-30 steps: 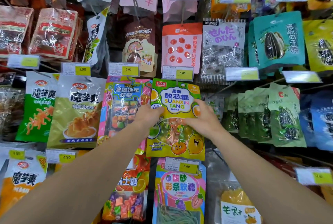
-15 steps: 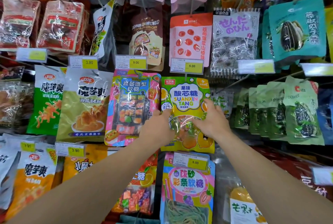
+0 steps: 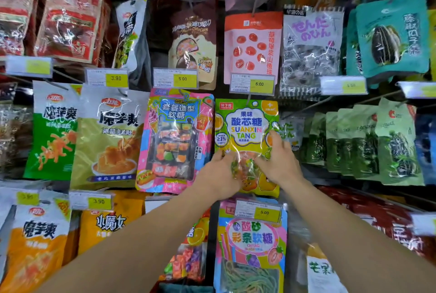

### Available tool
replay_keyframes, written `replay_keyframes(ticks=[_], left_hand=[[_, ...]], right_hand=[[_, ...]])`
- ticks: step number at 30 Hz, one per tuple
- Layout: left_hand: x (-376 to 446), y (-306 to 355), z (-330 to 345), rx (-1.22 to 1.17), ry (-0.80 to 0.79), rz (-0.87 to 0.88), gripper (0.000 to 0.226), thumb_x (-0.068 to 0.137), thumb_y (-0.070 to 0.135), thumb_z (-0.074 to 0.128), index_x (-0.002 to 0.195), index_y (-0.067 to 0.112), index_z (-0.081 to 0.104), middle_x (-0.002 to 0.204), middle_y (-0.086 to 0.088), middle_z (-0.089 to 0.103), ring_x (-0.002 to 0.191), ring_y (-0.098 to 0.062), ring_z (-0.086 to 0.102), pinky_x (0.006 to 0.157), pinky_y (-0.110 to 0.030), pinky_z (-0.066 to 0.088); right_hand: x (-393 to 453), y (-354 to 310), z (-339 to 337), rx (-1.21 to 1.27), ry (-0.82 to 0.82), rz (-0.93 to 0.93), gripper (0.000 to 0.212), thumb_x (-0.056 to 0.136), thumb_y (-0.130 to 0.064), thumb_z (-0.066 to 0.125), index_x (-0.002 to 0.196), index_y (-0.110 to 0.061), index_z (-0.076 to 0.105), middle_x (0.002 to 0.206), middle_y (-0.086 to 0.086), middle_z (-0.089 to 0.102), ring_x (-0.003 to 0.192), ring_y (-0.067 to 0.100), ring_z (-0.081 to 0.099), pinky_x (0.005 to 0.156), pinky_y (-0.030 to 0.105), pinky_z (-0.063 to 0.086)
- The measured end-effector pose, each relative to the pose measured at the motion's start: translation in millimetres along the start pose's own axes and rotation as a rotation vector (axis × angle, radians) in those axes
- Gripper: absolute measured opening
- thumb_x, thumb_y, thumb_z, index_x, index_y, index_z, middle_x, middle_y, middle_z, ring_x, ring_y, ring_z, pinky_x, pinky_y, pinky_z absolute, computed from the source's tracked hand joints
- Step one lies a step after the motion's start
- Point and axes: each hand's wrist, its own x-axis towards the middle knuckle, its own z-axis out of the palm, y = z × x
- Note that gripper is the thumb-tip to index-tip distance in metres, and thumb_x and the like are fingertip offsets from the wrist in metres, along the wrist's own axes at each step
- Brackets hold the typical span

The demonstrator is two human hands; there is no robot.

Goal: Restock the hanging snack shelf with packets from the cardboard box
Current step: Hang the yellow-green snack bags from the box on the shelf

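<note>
- At the centre of the hanging snack shelf, we have both hands on the green-and-yellow sour candy packet [image 3: 246,132], which hangs under the 5.00 price tag [image 3: 252,83].
- Our left hand [image 3: 218,176] sits at about 7 o'clock on the packet; its fingertips curl onto the lower left edge and seem to pinch the film there.
- Our right hand [image 3: 280,161] sits at about 4 o'clock, thumb up along the right edge and fingers across the clear window, gripping the packet rather than lying flat on it.
- The packet's long axis runs 12 to 6 o'clock, and its hang hole lies at 12 o'clock from both grips, beside the thin wire hook [image 3: 249,100] that comes down from the tag.
- We cannot tell whether the hole is fully seated on the hook; the top edge looks level and close under the tag, so we judge the hanging nearly done.
- Both hands are about equally near; the right one reaches higher and so stands closer to the hook.
- The next move, as we judge it, turns on that upward line: any push or release must keep the packet straight beneath the hook.
- The pink sushi-shaped gummy packet [image 3: 175,139] hangs just beside, at 9 o'clock, edges nearly touching.
- The cardboard box is not in view.
</note>
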Motion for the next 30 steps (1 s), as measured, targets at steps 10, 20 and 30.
replay_keyframes(ticks=[10,20,30], left_hand=[[-49.3,-6.8,-27.7,-0.117,0.064,0.189,0.050,0.090,0.027,0.061,0.137,0.013,0.050,0.135,-0.014,0.056,0.123,-0.030,0.053,0.091,-0.034,0.046],[-160.0,-99.2,-50.7,-0.182,0.009,0.129,0.060,0.091,0.034,0.063,0.146,0.018,0.045,0.145,-0.009,0.051,0.132,-0.026,0.049,0.102,-0.031,0.038],[-345.0,-200.0,-64.5,-0.143,-0.131,-0.095,0.063,0.089,0.040,0.064,0.145,0.018,0.046,0.145,-0.007,0.052,0.130,-0.025,0.051,0.100,-0.030,0.039]], right_hand=[[-52.4,-31.9,-8.6,-0.332,0.010,0.029,0.078,0.086,-0.042,0.065,0.150,-0.021,0.027,0.152,0.009,0.028,0.126,0.042,0.044,0.103,0.048,0.043],[-194.3,-106.6,30.0,-0.368,-0.198,0.007,0.077,0.087,-0.036,0.067,0.152,-0.012,0.034,0.153,0.014,0.034,0.139,0.038,0.035,0.113,0.043,0.033],[-372.0,-184.6,98.9,-0.263,-0.491,-0.015,0.077,0.091,-0.040,0.064,0.154,-0.014,0.028,0.156,0.008,0.028,0.143,0.033,0.027,0.116,0.044,0.032]])
